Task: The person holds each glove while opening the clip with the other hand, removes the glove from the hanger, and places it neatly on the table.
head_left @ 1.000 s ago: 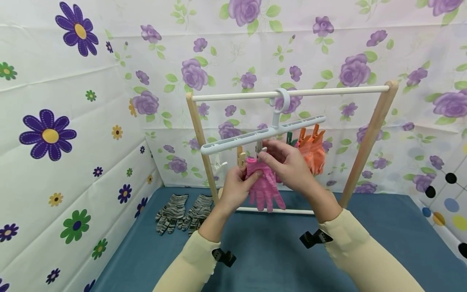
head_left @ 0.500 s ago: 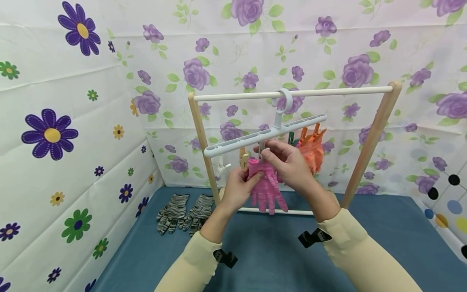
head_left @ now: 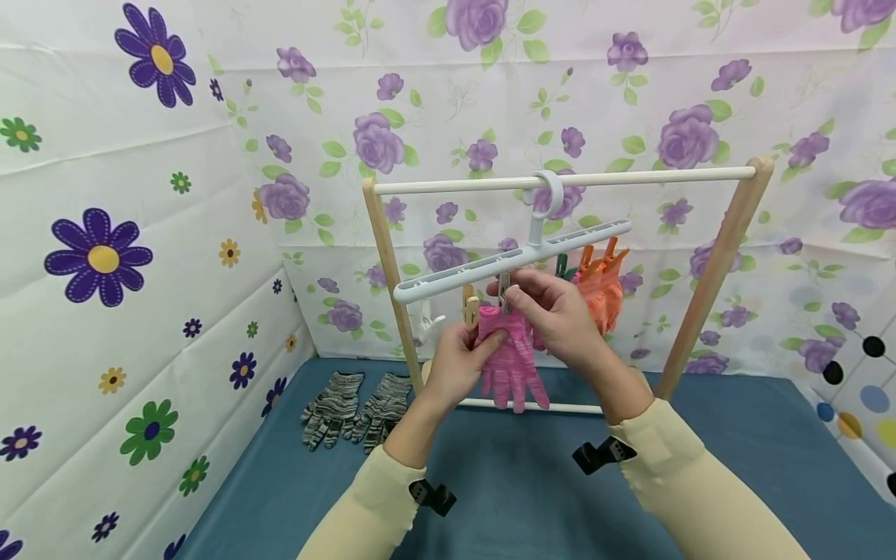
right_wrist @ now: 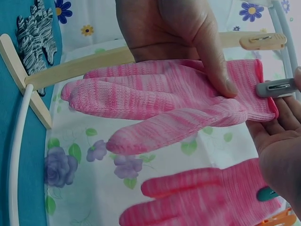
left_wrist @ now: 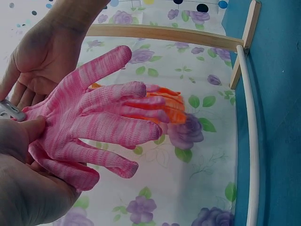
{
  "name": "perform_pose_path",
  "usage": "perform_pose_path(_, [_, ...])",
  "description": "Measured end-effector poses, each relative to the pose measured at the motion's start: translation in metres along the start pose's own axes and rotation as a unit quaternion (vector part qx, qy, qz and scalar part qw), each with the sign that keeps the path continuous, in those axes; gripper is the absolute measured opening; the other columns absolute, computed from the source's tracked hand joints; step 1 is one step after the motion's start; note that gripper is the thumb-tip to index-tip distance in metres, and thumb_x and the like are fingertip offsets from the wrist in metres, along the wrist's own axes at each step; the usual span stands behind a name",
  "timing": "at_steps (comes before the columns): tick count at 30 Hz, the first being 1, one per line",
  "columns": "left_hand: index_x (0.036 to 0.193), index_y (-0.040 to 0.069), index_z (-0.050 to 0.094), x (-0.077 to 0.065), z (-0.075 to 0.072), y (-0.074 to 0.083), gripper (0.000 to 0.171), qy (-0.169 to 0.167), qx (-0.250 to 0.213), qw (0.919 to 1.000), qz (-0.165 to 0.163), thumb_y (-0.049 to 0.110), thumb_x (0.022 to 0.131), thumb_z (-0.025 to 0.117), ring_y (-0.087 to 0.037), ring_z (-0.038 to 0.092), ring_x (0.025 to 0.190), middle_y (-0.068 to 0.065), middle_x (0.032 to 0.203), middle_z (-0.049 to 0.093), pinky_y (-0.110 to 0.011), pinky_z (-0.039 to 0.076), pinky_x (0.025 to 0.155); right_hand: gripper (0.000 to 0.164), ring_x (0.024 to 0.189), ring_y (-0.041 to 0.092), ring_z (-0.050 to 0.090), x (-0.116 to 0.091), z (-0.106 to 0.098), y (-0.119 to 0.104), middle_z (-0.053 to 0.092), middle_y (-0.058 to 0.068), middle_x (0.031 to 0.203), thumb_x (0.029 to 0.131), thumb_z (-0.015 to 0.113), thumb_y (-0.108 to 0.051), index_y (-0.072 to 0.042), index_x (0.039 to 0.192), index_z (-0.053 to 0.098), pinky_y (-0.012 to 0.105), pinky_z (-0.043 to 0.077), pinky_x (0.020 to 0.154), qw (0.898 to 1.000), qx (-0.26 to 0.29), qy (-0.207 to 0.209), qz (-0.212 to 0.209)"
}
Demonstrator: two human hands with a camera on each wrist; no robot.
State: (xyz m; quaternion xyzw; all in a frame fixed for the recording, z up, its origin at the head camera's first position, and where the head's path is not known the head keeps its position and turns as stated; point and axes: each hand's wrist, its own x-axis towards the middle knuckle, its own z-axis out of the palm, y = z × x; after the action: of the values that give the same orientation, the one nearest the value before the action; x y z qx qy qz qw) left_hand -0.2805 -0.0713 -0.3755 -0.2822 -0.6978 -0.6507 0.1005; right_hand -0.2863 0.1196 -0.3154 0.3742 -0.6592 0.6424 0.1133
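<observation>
My left hand (head_left: 453, 362) pinches a pink knit glove (head_left: 514, 373) near its cuff, thumb on the front. The glove hangs fingers down below the pale grey hanger (head_left: 462, 274). With thumb and fingers, my right hand (head_left: 560, 315) holds a grey clothespin (right_wrist: 277, 88) under the hanger bar. In the right wrist view the clothespin's tip overlaps the cuff edge. Behind hangs a second pink glove (right_wrist: 197, 197) with a green clothespin (right_wrist: 266, 194) on its cuff.
Orange gloves (head_left: 600, 295) hang from orange clothespins at the hanger's right. A beige clothespin (head_left: 470, 306) and a white one (head_left: 427, 323) hang at its left. The hanger hooks over a rack's white rod (head_left: 644, 176). Two grey-black striped gloves (head_left: 334, 408) lie on the blue table (head_left: 518, 482).
The grey clothespin in my right hand has straightened and come down to the pink glove's cuff. My left hand keeps its pinch on the glove. The view has shifted slightly.
</observation>
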Motion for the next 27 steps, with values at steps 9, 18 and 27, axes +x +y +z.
perform_pose_path(9, [0.111, -0.001, 0.074, -0.001, 0.0, -0.004, 0.017, 0.003, 0.005, 1.0, -0.008, 0.014, 0.107, 0.068, -0.018, 0.062, 0.064, -0.015, 0.079, 0.069, -0.027, 0.047, 0.054, 0.035, 0.115, 0.021, 0.072, 0.001, 0.005, 0.0, 0.077, 0.013, 0.121, 0.105, 0.071, -0.015, 0.005, 0.134, 0.068, 0.032, 0.055, 0.101, 0.997, -0.024, 0.06, 0.037])
perform_pose_path(18, [0.113, 0.0, 0.073, -0.004, -0.002, -0.005, 0.019, 0.004, 0.013, 0.9998, -0.012, 0.017, 0.107, 0.067, -0.02, 0.059, 0.063, -0.016, 0.077, 0.065, -0.025, 0.044, 0.053, 0.028, 0.109, 0.022, 0.074, 0.003, 0.013, 0.001, 0.078, 0.015, 0.116, 0.103, 0.073, -0.017, 0.001, 0.125, 0.075, 0.032, 0.057, 0.097, 0.994, -0.041, 0.099, 0.033])
perform_pose_path(27, [0.119, 0.001, 0.074, -0.005, -0.005, -0.007, 0.022, 0.004, -0.001, 0.9998, -0.02, 0.019, 0.107, 0.068, -0.02, 0.062, 0.069, -0.016, 0.087, 0.071, -0.027, 0.048, 0.057, 0.025, 0.104, 0.022, 0.075, 0.005, 0.021, 0.002, 0.079, 0.013, 0.112, 0.101, 0.077, -0.016, 0.0, 0.12, 0.077, 0.033, 0.058, 0.095, 0.989, -0.04, 0.138, 0.028])
